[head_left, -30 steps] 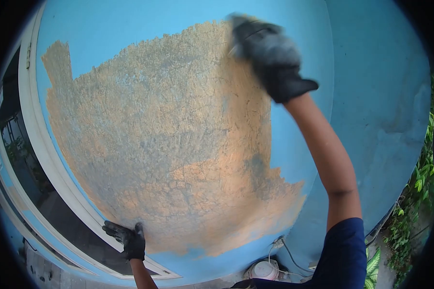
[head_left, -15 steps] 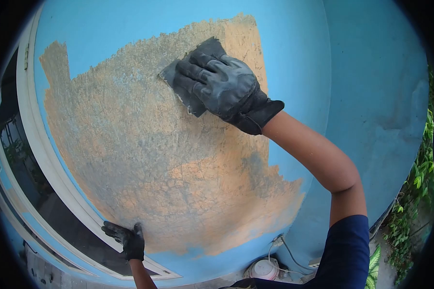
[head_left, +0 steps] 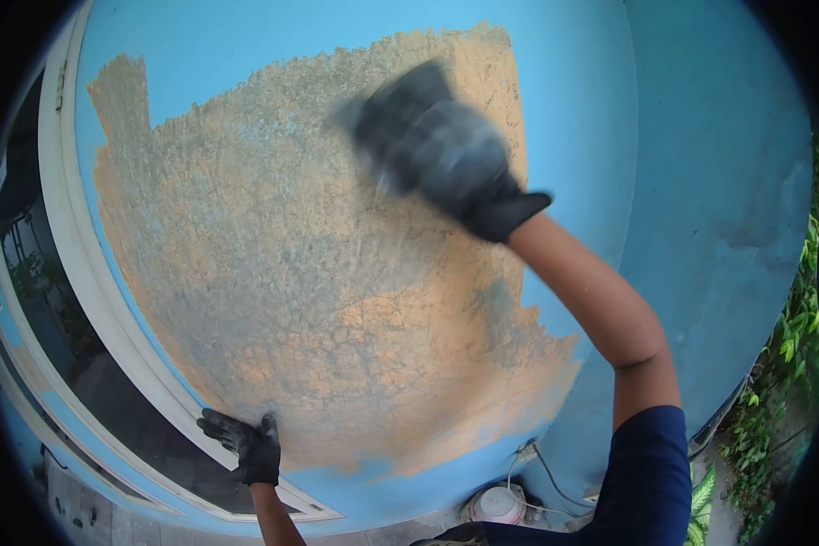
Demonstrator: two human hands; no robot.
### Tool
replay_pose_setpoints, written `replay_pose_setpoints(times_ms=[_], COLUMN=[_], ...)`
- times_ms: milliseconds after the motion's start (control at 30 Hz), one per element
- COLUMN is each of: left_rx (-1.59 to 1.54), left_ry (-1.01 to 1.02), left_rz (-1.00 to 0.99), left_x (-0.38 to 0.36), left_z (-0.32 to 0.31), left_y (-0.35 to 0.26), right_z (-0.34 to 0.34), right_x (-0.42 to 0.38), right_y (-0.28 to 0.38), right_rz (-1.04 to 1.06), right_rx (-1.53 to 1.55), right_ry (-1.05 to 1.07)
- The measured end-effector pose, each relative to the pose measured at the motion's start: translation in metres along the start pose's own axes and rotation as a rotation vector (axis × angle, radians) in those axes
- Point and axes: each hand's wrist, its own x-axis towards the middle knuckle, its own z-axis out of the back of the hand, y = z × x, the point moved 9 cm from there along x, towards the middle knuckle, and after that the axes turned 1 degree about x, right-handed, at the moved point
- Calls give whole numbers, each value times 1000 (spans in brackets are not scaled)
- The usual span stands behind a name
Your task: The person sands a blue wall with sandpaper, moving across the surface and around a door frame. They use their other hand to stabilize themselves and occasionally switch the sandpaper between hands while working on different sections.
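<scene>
My right hand point(head_left: 455, 150), in a black glove, lies over a dark grey sheet of sandpaper point(head_left: 425, 80) on the upper part of a bare patch point(head_left: 273, 246) of wall. Motion blurs that hand and the sheet, whose corners stick out past the fingers. The patch is tan and grey, finely cracked, with ragged edges against the blue paint. Low on the left, my gloved left hand point(head_left: 253, 448) is spread with the thumb apart, beside the white window frame point(head_left: 82, 259) at the patch's lower edge. It holds nothing visible.
Dark window glass point(head_left: 91, 391) lies left of the patch. A blue side wall point(head_left: 710, 200) meets this one at a right-hand corner. Below are a round whitish container point(head_left: 499, 505) and cables point(head_left: 555, 487). Green plants point(head_left: 783, 364) grow at the far right.
My right hand has moved slightly right and up in view with the sandpaper and is now blurred. The whole view has shifted a little; my left hand stays by the window frame.
</scene>
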Motion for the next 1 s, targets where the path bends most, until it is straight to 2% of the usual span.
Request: replay_pose_setpoints(times_ms=[33, 67, 100, 133, 200, 233, 300, 333, 400, 467, 500, 533, 567, 600, 667, 700, 733, 767, 800, 867, 933, 1000], left_rx=[-2, -3, -5, -13, -28, -27, -26, -20, -7, 9, 66, 64, 66, 70, 73, 54, 35, 37, 46, 57, 88, 108], left_ry=[25, 38, 51, 40, 29, -5, -32, -24, -18, 113, 123, 119, 159, 202, 187, 177, 169, 177, 178, 178, 226, 236], left_rz=[11, 18, 26, 5, -10, -28, -45, -40, -45, 27, 31, 30, 37, 42, 25, 30, 35, 29, 22, 4, 23, 16], left_x=[0, 0, 0, -1, -4, -5, -7, -6, -6, -5, -4, -2, -3, -3, -2, -3, -4, -5, -5, -2, -1, -1], left_z=[-2, -2, -2, 0, 2, 6, 9, 10, 16, 9, 4, 7, 6, 6, 2, 4, 6, 4, 2, 3, 3, 0], left_y=[2, 3, 5, 2, -4, -9, -17, -19, -18, -11, -4, -4, -5, -3, 2, -1, -2, 0, 2, 6, 12, 21], right_z=[-5, -2, 32, 48, 40, 22, -4, -3, -7, -6, 13, 27, 35, 44, 36, 6, -20, -7, -13, -41, -11, -2], right_x=[-5, -4, 9, 17, 8, 14, 21, 7, 7, -13, 2, -6, -15, -16, 1, 6, 19, 47, 44, 35, 37, 24], right_y=[-34, -64, -81, -84, -86, -69, -7, 23, 46, 4, -14, -45, -72, -81, -65, -62, -37, 16, 53, 44, 54, -13], right_rz=[-148, -329, -426, -298, -309, -372, -282, -162, -74, -145, -157, -270, -453, -312, -352, -504, -535, -329, -142, -477, -133, -411], right_rx=[134, -75, 56, -73, -122, -143, -157, -11, -8, -81, -250, -171, -123, -150, -129, -132, -92, -279, -223, 526, -121, -109], right_ry=[170, 421, 154, -14, -19, 156, 333, 113, 313, 152, 238, 150, 155, -65, -118, 127, 268, 122, 39, 53, 92, 211])
